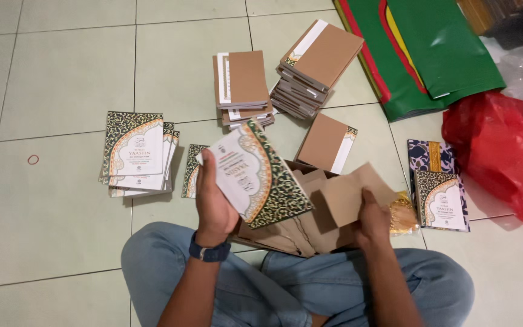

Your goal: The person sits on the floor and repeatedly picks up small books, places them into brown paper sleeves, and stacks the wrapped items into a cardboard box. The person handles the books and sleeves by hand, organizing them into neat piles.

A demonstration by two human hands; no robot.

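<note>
Partly, the open cardboard box (310, 233) on the lap was hidden behind a patterned green-and-white booklet (260, 174), which was gripped by the left hand (216, 206), fingers closed around its lower left edge. Brown paper sleeves (340, 197) were seen inside the box; one was pinched by the right hand (371, 221). How many sleeves lay beneath could not be told. On the tiled floor (55, 79), a pile of matching booklets (135, 154) and two stacks of brown-covered ones (279, 82) were laid. A red plastic bag (503, 151) was cut off at the right edge.
</note>
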